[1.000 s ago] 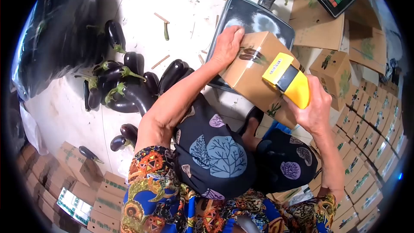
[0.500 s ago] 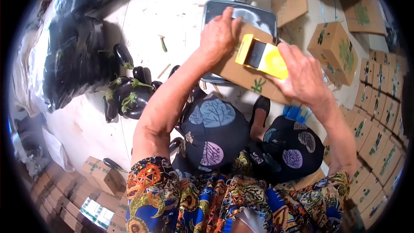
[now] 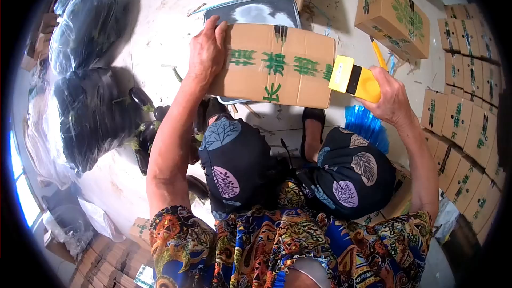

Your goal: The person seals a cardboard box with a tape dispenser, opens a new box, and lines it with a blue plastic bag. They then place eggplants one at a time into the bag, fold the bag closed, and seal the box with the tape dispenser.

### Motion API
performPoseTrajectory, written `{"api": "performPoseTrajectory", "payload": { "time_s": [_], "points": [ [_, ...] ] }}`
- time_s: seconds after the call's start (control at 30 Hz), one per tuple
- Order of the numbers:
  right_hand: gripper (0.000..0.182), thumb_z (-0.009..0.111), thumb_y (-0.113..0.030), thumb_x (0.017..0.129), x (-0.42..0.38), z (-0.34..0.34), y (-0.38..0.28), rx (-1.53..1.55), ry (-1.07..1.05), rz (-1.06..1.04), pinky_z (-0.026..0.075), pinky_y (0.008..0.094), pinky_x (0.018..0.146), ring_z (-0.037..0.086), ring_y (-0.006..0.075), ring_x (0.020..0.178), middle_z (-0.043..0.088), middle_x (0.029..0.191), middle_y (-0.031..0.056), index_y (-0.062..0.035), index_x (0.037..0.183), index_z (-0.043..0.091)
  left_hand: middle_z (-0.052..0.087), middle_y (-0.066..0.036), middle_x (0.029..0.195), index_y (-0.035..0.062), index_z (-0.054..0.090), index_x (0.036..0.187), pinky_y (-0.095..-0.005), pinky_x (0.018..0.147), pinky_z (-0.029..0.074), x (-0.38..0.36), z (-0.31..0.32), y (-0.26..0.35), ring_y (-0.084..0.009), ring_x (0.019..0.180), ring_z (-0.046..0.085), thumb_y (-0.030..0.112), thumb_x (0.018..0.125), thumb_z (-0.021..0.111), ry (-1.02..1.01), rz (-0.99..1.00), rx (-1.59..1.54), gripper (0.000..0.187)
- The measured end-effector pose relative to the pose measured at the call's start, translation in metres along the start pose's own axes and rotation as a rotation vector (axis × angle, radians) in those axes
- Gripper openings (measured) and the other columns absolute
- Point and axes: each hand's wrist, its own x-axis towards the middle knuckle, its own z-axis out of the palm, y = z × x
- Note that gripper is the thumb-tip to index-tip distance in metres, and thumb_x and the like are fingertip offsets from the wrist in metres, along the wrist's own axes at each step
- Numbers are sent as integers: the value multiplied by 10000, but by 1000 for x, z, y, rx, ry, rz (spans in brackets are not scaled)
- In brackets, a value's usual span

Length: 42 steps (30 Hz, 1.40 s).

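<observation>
My left hand point(image 3: 207, 50) lay flat with the fingers spread over the left end of the cardboard box point(image 3: 274, 66), the fingertips curled over its far edge and the palm pressed against its side, so it steadied the box rather than closing around it. The box sat lengthwise between my two hands, its broad face with green printed characters turned up toward me and a strip of tape running across the far edge near the middle. Under the box, just beyond my left fingers, the grey metal tray point(image 3: 250, 10) of the scale showed, and the box rested partly on it. My right hand point(image 3: 392, 101) was closed in a firm grip on the yellow tape dispenser point(image 3: 356, 79), whose front end touched the right end of the box. Just past my right hand a thin yellow stick point(image 3: 378, 54) stood out, and below that hand a tuft of blue strands point(image 3: 368, 128) lay on the floor. Beyond my right hand stood another closed carton point(image 3: 394, 16) with a green plant print, apart from the box I held, and further right rows of similar cartons point(image 3: 461, 117) were stacked close together. To the left of my left forearm several dark eggplants point(image 3: 143, 98) lay on the pale floor, next to black plastic bags point(image 3: 93, 112) that were bulging full. My knees, in dark cloth with leaf patterns, sat below the box.
</observation>
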Motion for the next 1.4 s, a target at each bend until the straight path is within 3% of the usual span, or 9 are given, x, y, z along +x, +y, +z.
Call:
{"api": "performPoseTrajectory", "payload": {
  "time_s": [0.23,0.4,0.73,1.03,1.23,1.27,1.33,1.37,1.4],
  "points": [
    [567,837,-223,706,4,23,14,125,1,-6,563,433,719,664,391,847,633,926,201,-19,1095,480,664,-282,908,34,573,1206,-481,770,511,-1,-5,6,-461,891,643,278,1008,481,-19,-11,0,327],
    [650,844,-225,684,-16,71,4,313,50,101,557,466,722,654,431,852,624,922,232,-50,1144,420,680,-245,949,112,589,1227,-487,808,507,8,-3,-16,-449,903,644,328,1013,440,-18,78,103,339],
    [799,814,-284,734,-22,181,15,473,322,-15,564,473,710,649,460,846,601,993,269,52,1281,337,677,-232,1042,131,559,1293,-480,889,487,15,-11,-20,-444,990,632,391,1017,396,-104,-26,173,413],
    [587,781,-258,773,-79,183,54,152,-116,318,531,485,774,622,439,941,557,1037,245,-22,1171,419,642,-192,1188,115,556,1304,-459,961,461,18,-11,-19,-426,1087,604,389,1010,385,-102,-28,145,437],
    [593,766,-136,745,-31,134,-3,-30,-435,429,532,491,751,626,450,900,573,1000,245,-20,1171,370,644,-196,1180,132,559,1298,-456,953,466,20,-9,-29,-432,1086,601,379,1006,405,-95,7,155,412],
    [462,741,-117,735,-22,140,-2,-73,-399,404,541,451,707,647,426,867,607,958,206,-6,1121,512,647,-203,1167,139,556,1299,-458,946,468,20,-9,-24,-437,1079,602,381,1007,404,-98,-15,152,409],
    [206,674,-88,769,10,158,-7,-369,-619,89,518,435,614,662,330,813,658,901,134,-52,967,633,653,-218,1140,151,550,1302,-464,933,472,16,-7,-11,-446,1064,604,384,1007,403,-106,-68,145,403],
    [117,641,-74,786,27,168,-11,-512,-722,-75,507,427,568,670,282,787,683,873,97,-75,890,694,660,-239,1094,160,535,1312,-481,911,474,13,-7,-7,-460,1037,606,397,1011,398,-96,-59,122,407],
    [117,642,-73,767,43,177,-14,-512,-718,-63,495,417,575,666,263,818,693,847,66,-115,839,725,663,-246,1076,160,532,1316,-487,900,475,13,-6,-13,-465,1024,609,401,1013,396,-100,-33,116,410]
  ]
}}
